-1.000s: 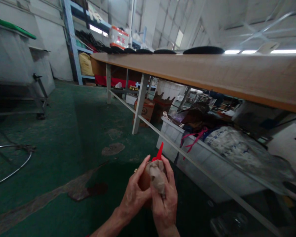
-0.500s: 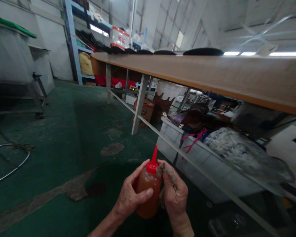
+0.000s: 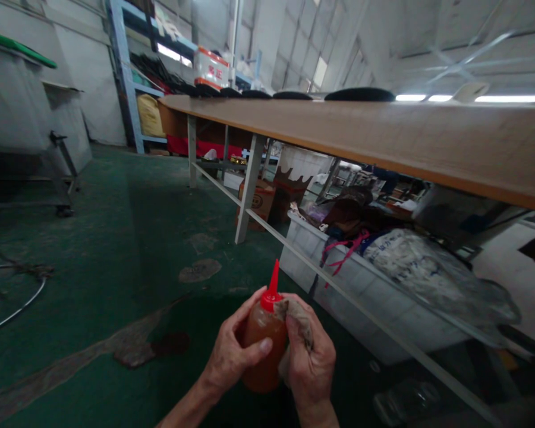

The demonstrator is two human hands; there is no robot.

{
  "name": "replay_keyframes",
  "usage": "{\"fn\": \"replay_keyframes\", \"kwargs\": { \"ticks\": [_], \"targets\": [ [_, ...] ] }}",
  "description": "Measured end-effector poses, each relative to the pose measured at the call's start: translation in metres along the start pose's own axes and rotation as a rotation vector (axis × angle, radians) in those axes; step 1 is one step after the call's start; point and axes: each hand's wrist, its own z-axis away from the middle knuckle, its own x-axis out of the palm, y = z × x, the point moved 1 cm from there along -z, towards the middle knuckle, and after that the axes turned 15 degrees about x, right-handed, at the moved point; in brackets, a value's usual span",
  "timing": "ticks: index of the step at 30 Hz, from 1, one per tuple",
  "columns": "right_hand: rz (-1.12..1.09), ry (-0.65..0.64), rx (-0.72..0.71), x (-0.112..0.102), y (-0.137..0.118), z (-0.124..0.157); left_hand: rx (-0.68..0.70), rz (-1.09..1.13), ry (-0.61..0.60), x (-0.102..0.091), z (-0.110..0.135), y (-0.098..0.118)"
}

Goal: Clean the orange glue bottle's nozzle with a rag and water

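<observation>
A squeeze bottle of amber-brown liquid, with a red pointed nozzle cap, stands nearly upright between my hands at the lower middle of the view. My left hand is wrapped round the bottle's left side, thumb across its front. Pinched in the fingers of my right hand is a crumpled grey-beige rag. The rag presses against the bottle's shoulder, just beside the red cap. Part of the cloth hangs below, behind the right hand.
A long brown-topped table with black discs on it runs along the right. Beneath it sit a white plastic bin full of bags and cloth, and a cardboard box. A metal ring is at the left above the green floor.
My right hand has slid the rag a little further over the bottle's shoulder towards the cap. The left hand keeps its grip, and the whole view has shifted slightly.
</observation>
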Motion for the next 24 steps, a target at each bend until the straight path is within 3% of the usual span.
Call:
{"fn": "replay_keyframes", "kwargs": {
  "ticks": [3, 6, 9, 11, 15, 17, 21, 24],
  "targets": [
    [-0.22, -0.007, 0.322, 0.002, 0.012, -0.004, 0.053, 0.036, -0.027, 0.001, -0.001, 0.002],
    [-0.468, 0.028, 0.425, 0.003, 0.011, 0.002, 0.128, 0.017, -0.002, 0.002, -0.004, 0.004],
    [-0.432, -0.067, 0.399, 0.009, 0.002, 0.014, 0.096, 0.132, 0.049, 0.001, -0.007, 0.002],
    [-0.36, -0.052, 0.358, 0.015, -0.001, 0.02, 0.047, 0.202, 0.083, -0.001, -0.007, 0.001],
    [-0.261, 0.199, 0.244, 0.025, 0.003, 0.028, 0.032, -0.01, 0.054, -0.001, -0.003, 0.002],
    [-0.229, 0.252, 0.146, 0.027, 0.004, 0.03, 0.068, -0.057, 0.01, 0.002, -0.001, 0.002],
    [-0.194, 0.107, -0.056, 0.024, -0.002, 0.025, 0.058, 0.023, -0.009, 0.009, 0.001, 0.001],
    [-0.177, 0.022, 0.075, 0.019, -0.006, 0.014, 0.057, 0.001, 0.026, 0.008, 0.0, 0.001]
  ]
}}
